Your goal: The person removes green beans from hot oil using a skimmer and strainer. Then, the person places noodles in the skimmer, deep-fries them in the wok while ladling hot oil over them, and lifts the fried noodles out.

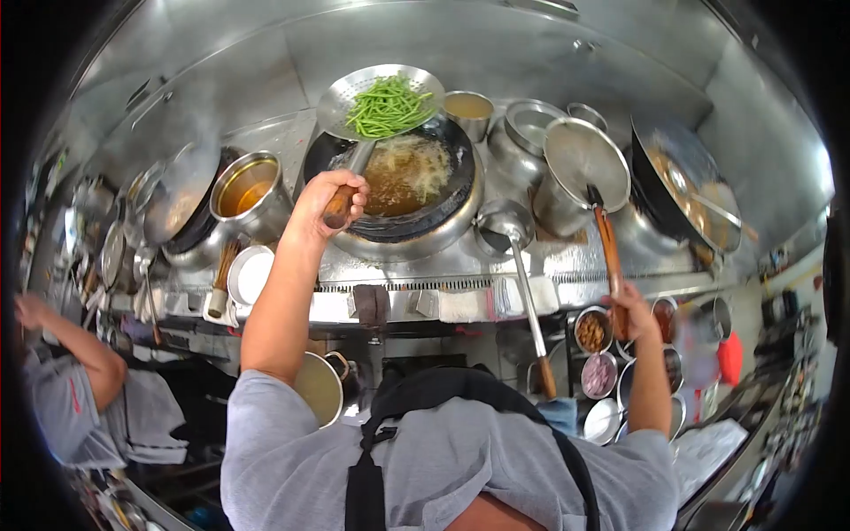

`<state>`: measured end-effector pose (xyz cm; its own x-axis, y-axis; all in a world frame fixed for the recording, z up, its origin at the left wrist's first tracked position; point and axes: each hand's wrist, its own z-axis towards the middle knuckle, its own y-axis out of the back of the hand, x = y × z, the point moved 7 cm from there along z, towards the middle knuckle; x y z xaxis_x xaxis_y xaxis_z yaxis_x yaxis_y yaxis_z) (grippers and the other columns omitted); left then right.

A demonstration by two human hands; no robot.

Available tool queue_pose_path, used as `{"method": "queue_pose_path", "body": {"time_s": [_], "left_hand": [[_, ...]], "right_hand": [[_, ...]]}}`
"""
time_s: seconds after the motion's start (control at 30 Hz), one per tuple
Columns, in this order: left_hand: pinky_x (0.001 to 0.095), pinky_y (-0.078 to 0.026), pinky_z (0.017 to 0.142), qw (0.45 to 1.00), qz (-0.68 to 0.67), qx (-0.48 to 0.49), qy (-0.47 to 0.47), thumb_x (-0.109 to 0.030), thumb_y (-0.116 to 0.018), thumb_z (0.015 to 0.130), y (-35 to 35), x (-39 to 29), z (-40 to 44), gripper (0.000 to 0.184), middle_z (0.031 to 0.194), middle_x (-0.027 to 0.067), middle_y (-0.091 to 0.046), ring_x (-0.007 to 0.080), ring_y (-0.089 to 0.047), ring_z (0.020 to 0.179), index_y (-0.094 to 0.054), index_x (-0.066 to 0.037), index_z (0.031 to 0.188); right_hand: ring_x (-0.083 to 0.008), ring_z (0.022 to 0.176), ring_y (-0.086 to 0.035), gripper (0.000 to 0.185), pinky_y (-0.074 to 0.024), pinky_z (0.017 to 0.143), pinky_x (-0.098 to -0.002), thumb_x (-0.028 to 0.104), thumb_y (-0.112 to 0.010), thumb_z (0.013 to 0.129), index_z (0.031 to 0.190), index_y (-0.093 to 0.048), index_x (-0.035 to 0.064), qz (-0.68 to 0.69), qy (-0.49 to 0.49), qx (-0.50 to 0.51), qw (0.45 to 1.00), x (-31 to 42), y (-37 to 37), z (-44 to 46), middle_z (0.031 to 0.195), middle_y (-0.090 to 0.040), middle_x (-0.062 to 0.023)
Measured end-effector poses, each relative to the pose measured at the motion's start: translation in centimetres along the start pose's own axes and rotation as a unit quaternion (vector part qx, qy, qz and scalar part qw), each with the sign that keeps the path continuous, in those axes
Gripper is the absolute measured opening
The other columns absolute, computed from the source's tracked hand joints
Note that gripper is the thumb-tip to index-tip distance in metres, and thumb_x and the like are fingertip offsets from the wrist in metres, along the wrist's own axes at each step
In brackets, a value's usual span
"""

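Observation:
My left hand [334,202] is closed round the wooden handle of a perforated strainer [332,108], which is raised above the far side of a wok. Long green beans [388,106] lie heaped in the strainer. Below it, the wok [320,159] holds bubbling, foaming oil [390,181]. On the right, my right hand [636,310] grips the wooden handle of a fine-mesh strainer [584,164], whose round head rests over a tall metal pot [553,212]. Between my hands, a ladle [529,305] with a wooden handle end leans at the stove, touched by neither hand.
A pot of orange-brown oil [245,188] stands left of the wok, near a white bowl [251,274] and a bamboo brush [221,281]. Another wok [682,186] sits at far right. Several ingredient bowls [599,375] are below my right hand. A co-worker's arm [80,341] shows at left.

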<state>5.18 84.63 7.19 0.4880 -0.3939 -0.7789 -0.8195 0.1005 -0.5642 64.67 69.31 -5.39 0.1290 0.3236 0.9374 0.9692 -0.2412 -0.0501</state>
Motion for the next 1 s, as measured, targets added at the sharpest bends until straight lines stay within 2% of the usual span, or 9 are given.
{"method": "queue_pose_path", "body": {"time_s": [0.1, 0.2, 0.3, 0.37, 0.43, 0.57, 0.63, 0.73, 1.0], "left_hand": [[0.0251, -0.046, 0.043, 0.999, 0.029, -0.009, -0.019, -0.007, -0.057, 0.079, 0.2, -1.6, -1.1, 0.006, 0.072, 0.0078, -0.056, 0.0136, -0.053, 0.054, -0.053, -0.002, 0.079], [0.0246, -0.045, 0.043, 0.997, 0.057, -0.037, -0.042, -0.007, -0.057, 0.079, -0.3, -3.0, -2.7, 0.006, 0.072, 0.0081, -0.056, 0.0132, -0.052, 0.053, -0.053, -0.003, 0.077], [0.0239, -0.046, 0.043, 0.995, 0.066, -0.033, -0.063, -0.006, -0.058, 0.078, -0.8, -4.2, -3.3, 0.006, 0.072, 0.0086, -0.057, 0.0129, -0.053, 0.053, -0.053, -0.003, 0.076], [0.0239, -0.046, 0.043, 0.995, 0.072, -0.04, -0.063, -0.005, -0.058, 0.078, -0.8, -4.8, -3.2, 0.006, 0.072, 0.0086, -0.057, 0.0131, -0.053, 0.053, -0.053, -0.003, 0.077], [0.0239, -0.046, 0.043, 0.993, 0.081, -0.042, -0.069, -0.005, -0.058, 0.078, -1.1, -5.0, -3.3, 0.006, 0.072, 0.0085, -0.057, 0.0133, -0.053, 0.053, -0.054, -0.002, 0.077], [0.0245, -0.046, 0.044, 0.995, 0.066, -0.027, -0.067, -0.006, -0.058, 0.078, -1.8, -4.6, -4.2, 0.006, 0.072, 0.0085, -0.057, 0.0135, -0.053, 0.053, -0.054, -0.001, 0.079], [0.025, -0.046, 0.044, 0.997, 0.054, -0.024, -0.05, -0.005, -0.057, 0.078, -1.4, -4.0, -4.5, 0.006, 0.072, 0.0086, -0.056, 0.0137, -0.052, 0.053, -0.054, -0.001, 0.081], [0.0266, -0.047, 0.045, 0.996, 0.059, -0.034, -0.052, -0.006, -0.058, 0.078, -1.4, -3.4, -5.7, 0.005, 0.068, 0.007, -0.056, 0.0154, -0.055, 0.054, -0.056, -0.001, 0.078], [0.0264, -0.046, 0.044, 0.989, 0.091, -0.08, -0.08, -0.005, -0.058, 0.078, -1.9, -3.8, -9.1, 0.005, 0.07, 0.0082, -0.057, 0.0152, -0.055, 0.054, -0.056, -0.001, 0.08]], "right_hand": [[-0.0174, 0.057, -0.058, 0.052, -0.0511, 0.049, -0.0287, 0.007, -0.063, 0.082, 0.129, -0.042, 0.0113, 0.053, 0.041, 0.041, 0.997, 2.0, -5.6, 0.5, 0.085, -0.063, -0.0102], [-0.0189, 0.06, -0.059, 0.06, -0.0499, 0.05, -0.0303, -0.001, -0.064, 0.078, 0.132, -0.04, 0.0094, 0.06, 0.106, 0.067, 0.99, 5.6, -11.8, -0.3, 0.081, -0.06, -0.0105], [-0.0173, 0.057, -0.058, 0.066, -0.0484, 0.047, -0.0299, -0.003, -0.064, 0.078, 0.137, -0.037, 0.0099, -0.12, 0.138, 0.066, 0.981, 10.2, -15.1, 0.5, 0.081, -0.058, -0.0096], [-0.0156, 0.054, -0.057, 0.067, -0.0469, 0.044, -0.0299, -0.003, -0.062, 0.08, 0.14, -0.035, 0.0109, -0.215, 0.181, 0.121, 0.952, 13.3, -17.7, 2.4, 0.082, -0.056, -0.0088], [-0.0149, 0.052, -0.055, 0.068, -0.0461, 0.043, -0.0297, -0.004, -0.061, 0.08, 0.141, -0.034, 0.0116, -0.254, 0.184, 0.173, 0.934, 16.2, -20.9, 3.5, 0.082, -0.056, -0.008], [-0.0135, 0.051, -0.054, 0.068, -0.046, 0.042, -0.0286, -0.004, -0.06, 0.078, 0.14, -0.038, 0.0143, -0.368, 0.148, 0.177, 0.901, 16.5, -25.4, 7.7, 0.081, -0.056, -0.0073], [-0.0141, 0.052, -0.054, 0.068, -0.0463, 0.041, -0.0301, -0.006, -0.06, 0.078, 0.138, -0.039, 0.0166, -0.372, 0.078, 0.175, 0.908, 13.6, -27.7, 8.6, 0.079, -0.056, -0.0087], [-0.0174, 0.052, -0.056, 0.071, -0.0475, 0.041, -0.0323, -0.01, -0.061, 0.076, 0.136, -0.039, 0.0179, -0.23, 0.007, 0.262, 0.937, 8.6, -31.9, 9.2, 0.076, -0.057, -0.009], [-0.0162, 0.057, -0.058, 0.047, -0.0506, 0.047, -0.0299, -0.002, -0.06, 0.081, 0.124, -0.043, 0.009, -0.078, -0.068, 0.387, 0.916, 2.7, -36.4, 4.5, 0.084, -0.062, -0.0126]]}}
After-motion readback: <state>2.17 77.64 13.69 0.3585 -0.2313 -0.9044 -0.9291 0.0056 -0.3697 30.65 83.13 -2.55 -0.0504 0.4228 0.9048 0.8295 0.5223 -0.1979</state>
